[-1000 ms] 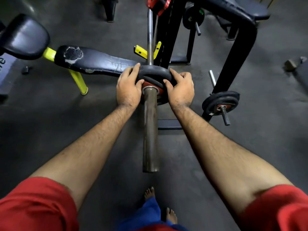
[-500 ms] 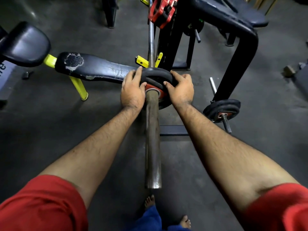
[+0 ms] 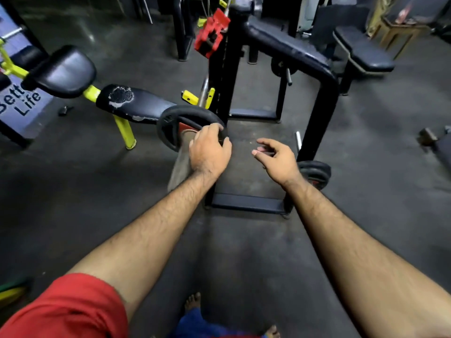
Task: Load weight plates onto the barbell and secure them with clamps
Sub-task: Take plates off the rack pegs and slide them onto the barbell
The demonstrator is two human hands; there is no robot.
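A black weight plate (image 3: 170,125) with a red hub sits on the steel barbell sleeve (image 3: 179,167), pushed in toward the rack. My left hand (image 3: 210,152) reaches over the sleeve, its fingers curled on the plate's right rim. My right hand (image 3: 275,157) hovers to the right of the plate, fingers apart and holding nothing. The thin part of the bar (image 3: 203,90) runs up past yellow hooks. Red clamps (image 3: 212,36) hang on the black rack upright above. A second black plate (image 3: 316,173) sits on a peg low on the right.
A black bench with yellow legs (image 3: 136,106) lies left of the barbell. The black padded rack frame (image 3: 324,98) stands right of it, its base bar (image 3: 246,203) on the floor. Another padded bench (image 3: 363,50) is at the far right. My bare feet show at the bottom.
My right hand has let go of the plate and moved off to the right. My left hand has shifted from the plate's left side across to its right rim. The view has swung.
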